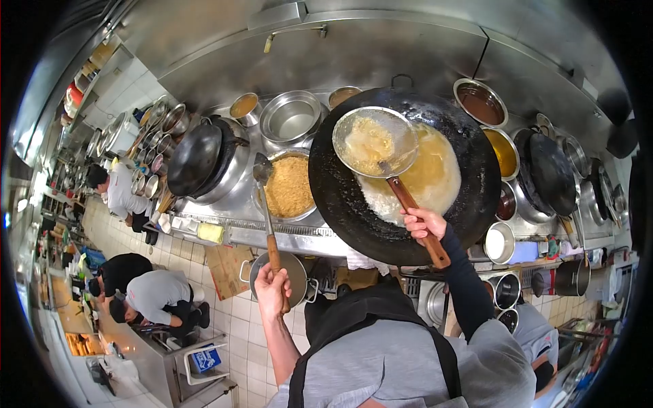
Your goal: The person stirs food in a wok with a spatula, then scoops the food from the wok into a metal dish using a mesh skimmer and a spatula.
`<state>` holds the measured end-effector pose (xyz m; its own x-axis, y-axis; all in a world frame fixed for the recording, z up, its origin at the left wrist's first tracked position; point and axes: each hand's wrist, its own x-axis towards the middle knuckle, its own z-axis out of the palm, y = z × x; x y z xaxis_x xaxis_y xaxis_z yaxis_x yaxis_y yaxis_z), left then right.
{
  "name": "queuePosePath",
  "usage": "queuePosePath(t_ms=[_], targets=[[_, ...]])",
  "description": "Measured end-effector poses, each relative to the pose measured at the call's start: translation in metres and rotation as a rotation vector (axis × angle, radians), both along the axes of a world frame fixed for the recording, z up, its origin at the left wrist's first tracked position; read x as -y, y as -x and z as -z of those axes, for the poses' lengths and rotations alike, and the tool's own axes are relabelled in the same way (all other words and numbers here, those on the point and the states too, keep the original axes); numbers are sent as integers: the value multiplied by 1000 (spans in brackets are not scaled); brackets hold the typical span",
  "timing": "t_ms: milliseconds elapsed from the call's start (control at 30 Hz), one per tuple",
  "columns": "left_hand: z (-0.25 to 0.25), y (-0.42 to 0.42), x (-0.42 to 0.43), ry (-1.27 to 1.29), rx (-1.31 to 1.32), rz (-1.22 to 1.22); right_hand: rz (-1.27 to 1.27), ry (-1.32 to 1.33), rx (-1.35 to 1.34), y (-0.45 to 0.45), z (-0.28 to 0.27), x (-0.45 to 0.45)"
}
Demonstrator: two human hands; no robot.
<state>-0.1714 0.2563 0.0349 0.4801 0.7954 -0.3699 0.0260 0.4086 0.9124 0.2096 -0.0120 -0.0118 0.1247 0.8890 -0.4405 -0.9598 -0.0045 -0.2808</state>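
Note:
My right hand [424, 224] is closed around the wooden handle of a round mesh strainer [345, 163]. Pale golden crumbs [369, 139] lie in the strainer, which is above the left part of a large black wok [340, 221]. Foamy yellow oil [435, 170] fills the wok's middle. In my left hand [273, 289] is the wooden handle of a long metal ladle [262, 170], gripped by closed fingers. The ladle's head is beside a metal bowl [299, 216] heaped with golden-brown crumbs [289, 187].
An empty-looking steel pot [291, 117] and a pot of brown liquid [244, 107] stand behind the bowl. Bowls of dark sauce [480, 102] and yellow oil [502, 153] flank the wok's right. Black woks [195, 160] sit left. Several people [160, 299] work nearby.

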Motion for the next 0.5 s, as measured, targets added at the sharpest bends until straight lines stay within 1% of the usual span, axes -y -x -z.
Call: queuePosePath(t_ms=[67, 133, 200, 333, 400, 433, 467, 500], targets=[[1, -1, 1, 4, 6, -9, 4, 22, 23, -14, -9, 20], [3, -2, 0, 10, 11, -15, 18, 107, 121, -34, -22, 47], [4, -1, -1, 8, 16, -12, 35, 234, 309, -56, -39, 76], [6, 1, -4, 6, 11, -9, 141, 692, 749, -84, -92, 124], [7, 1, -5, -2, 0, -13, 102, 1017, 1158, -91, -106, 147], [8, 0, -6, -8, -6, -13, 37, 1113, 1755, -119, -73, 183], [7, -1, -7, -7, -13, -9, -49, 1150, 2364, -142, -40, 213], [6, -3, -8, -7, -20, -5, -206, 1256, 2221, -129, -68, 205]])
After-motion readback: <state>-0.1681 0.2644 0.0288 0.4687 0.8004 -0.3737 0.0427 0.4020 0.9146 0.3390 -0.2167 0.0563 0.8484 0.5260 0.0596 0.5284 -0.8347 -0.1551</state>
